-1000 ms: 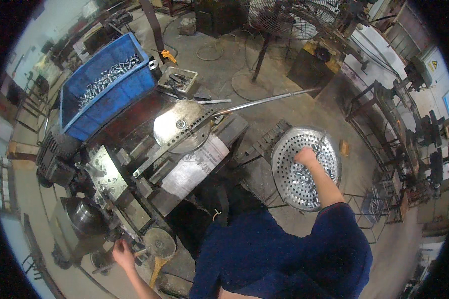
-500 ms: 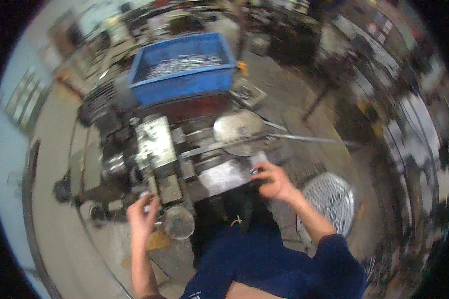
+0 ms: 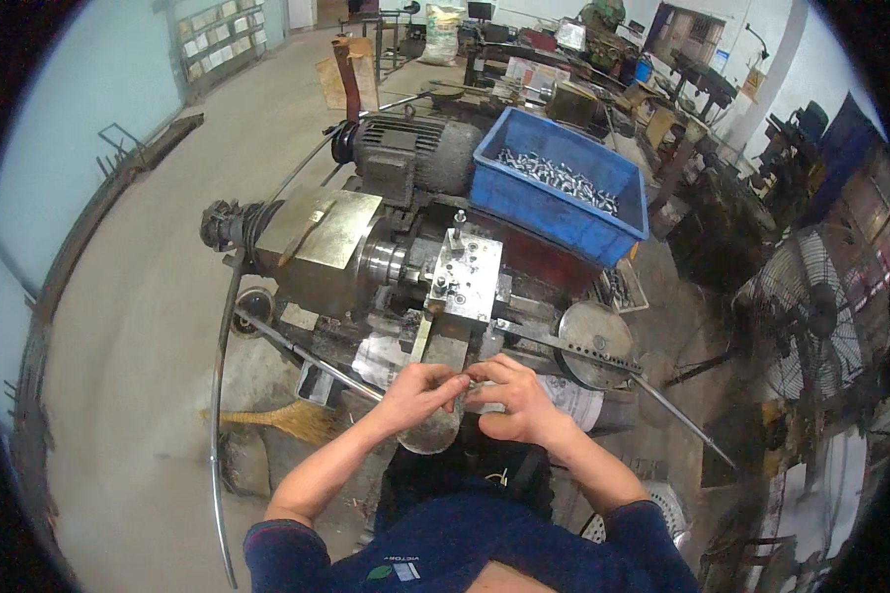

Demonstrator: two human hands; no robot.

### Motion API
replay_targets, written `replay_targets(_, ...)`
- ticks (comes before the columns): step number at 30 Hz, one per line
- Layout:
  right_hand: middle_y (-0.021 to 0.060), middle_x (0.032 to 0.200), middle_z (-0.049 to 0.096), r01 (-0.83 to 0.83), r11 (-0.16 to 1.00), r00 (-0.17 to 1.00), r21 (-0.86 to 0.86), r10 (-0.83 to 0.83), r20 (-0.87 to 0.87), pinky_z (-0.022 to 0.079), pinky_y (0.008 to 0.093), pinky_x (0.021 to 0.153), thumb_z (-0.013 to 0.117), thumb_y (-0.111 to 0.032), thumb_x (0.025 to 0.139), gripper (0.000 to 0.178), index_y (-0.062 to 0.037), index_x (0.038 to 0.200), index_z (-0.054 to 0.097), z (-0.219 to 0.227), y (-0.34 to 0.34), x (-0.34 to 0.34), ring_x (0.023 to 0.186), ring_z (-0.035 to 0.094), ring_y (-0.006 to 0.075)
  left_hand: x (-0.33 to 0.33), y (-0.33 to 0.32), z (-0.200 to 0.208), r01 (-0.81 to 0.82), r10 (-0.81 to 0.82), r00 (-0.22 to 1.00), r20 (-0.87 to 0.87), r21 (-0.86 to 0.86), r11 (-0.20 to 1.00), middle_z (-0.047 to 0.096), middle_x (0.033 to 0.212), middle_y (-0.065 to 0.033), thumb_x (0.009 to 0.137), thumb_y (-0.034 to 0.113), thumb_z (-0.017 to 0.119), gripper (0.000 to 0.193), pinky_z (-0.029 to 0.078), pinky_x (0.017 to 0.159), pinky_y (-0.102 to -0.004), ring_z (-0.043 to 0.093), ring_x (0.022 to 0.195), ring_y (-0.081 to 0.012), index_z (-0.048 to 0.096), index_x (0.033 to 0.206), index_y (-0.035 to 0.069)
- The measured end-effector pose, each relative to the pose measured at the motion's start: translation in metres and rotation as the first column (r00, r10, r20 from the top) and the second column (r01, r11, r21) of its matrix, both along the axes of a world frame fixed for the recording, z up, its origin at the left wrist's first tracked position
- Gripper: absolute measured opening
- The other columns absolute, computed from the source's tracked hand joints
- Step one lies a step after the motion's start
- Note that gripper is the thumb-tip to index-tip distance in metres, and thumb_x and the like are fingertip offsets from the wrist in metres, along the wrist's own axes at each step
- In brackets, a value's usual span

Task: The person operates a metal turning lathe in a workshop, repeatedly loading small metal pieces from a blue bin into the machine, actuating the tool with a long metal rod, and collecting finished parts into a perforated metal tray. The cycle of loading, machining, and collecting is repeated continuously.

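My left hand and my right hand meet just in front of the lathe, fingertips together on a small metal part that is mostly hidden by the fingers. Both hands hover above a round metal handwheel. The lathe's square tool post stands just beyond my hands. A blue crate of small silver parts rests on the machine at the back right.
A round perforated metal disc and a long steel rod lie right of my hands. A straw broom lies on the floor at the left. A standing fan is at the right. A perforated basket sits by my right elbow.
My right hand left the perforated basket at the right and came to the machine. My left hand rose from the handwheel. Both now meet at a small part; the view swung left.
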State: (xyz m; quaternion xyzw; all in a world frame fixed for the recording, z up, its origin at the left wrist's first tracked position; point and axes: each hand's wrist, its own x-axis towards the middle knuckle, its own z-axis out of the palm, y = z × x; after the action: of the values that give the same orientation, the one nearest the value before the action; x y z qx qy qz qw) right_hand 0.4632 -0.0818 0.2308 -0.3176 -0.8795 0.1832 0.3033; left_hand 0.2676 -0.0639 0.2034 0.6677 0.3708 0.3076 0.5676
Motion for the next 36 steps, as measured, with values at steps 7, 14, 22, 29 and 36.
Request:
replay_targets(7, 0.0103, 0.091, 0.059, -0.075, 0.997, 0.990, 0.008, 0.074, 0.120, 0.046, 0.0348, 0.070, 0.061, -0.014, 0.052, 0.026, -0.0066, 0.077, 0.065, 0.017, 0.018, -0.010, 0.080, 0.053, 0.0268, -0.010, 0.009, 0.004, -0.015, 0.016, 1.000, -0.025, 0.015, 1.000, 0.059, 0.060, -0.0014, 0.086, 0.026, 0.055, 0.029, 0.042, 0.054, -0.0235, 0.053, 0.058, -0.0058, 0.062, 0.073, 0.001)
replay_targets(14, 0.0115, 0.090, 0.059, -0.304, 0.950, 0.946, -0.067, 0.309, 0.096, 0.046, 0.0359, 0.071, 0.060, -0.011, 0.052, 0.025, -0.0045, 0.075, 0.066, 0.028, 0.059, -0.045, 0.081, 0.054, 0.0285, -0.061, 0.023, 0.015, 0.037, -0.038, 0.997, -0.062, -0.009, 0.999, 0.062, 0.068, -0.0063, 0.082, 0.024, 0.059, 0.027, 0.045, 0.055, -0.0242, 0.059, 0.063, -0.0098, 0.058, 0.091, -0.002)
replay_targets(22, 0.0142, 0.077, 0.060, -0.056, 0.983, 0.942, 0.174, -0.006, 0.334, 0.046, 0.0408, 0.070, 0.062, -0.022, 0.051, 0.025, -0.0069, 0.070, 0.067, 0.005, 0.155, -0.067, 0.079, 0.054, 0.0320, -0.207, -0.032, 0.048, -0.351, 0.539, 0.541, -0.646, 0.408, 0.843, 0.060, 0.076, -0.0182, 0.078, 0.023, 0.060, 0.046, 0.046, 0.062, -0.0380, 0.060, 0.070, -0.0300, 0.048, 0.118, 0.003)
replay_targets(29, 0.0175, 0.080, 0.063, 0.223, 0.969, 0.896, -0.111, -0.159, 0.415, 0.046, 0.0358, 0.082, 0.058, -0.018, 0.054, 0.032, -0.0102, 0.083, 0.070, -0.025, 0.196, -0.080, 0.090, 0.056, 0.0315, -0.292, -0.122, -0.003, -0.595, 0.490, 0.189, -0.851, 0.298, 0.747, 0.059, 0.074, -0.0212, 0.073, 0.025, 0.063, 0.046, 0.046, 0.064, -0.0440, 0.059, 0.073, -0.0360, 0.050, 0.109, -0.001)
replay_targets(36, 0.0162, 0.077, 0.062, 0.153, 0.988, 0.926, -0.006, -0.141, 0.350, 0.047, 0.0386, 0.077, 0.059, -0.017, 0.051, 0.034, -0.0090, 0.082, 0.069, -0.042, 0.206, -0.087, 0.084, 0.056, 0.0329, -0.282, -0.110, -0.059, -0.667, 0.671, 0.004, -0.741, 0.498, 0.554, 0.059, 0.072, -0.0215, 0.070, 0.023, 0.065, 0.029, 0.046, 0.065, -0.0465, 0.058, 0.071, -0.0393, 0.051, 0.078, -0.002)
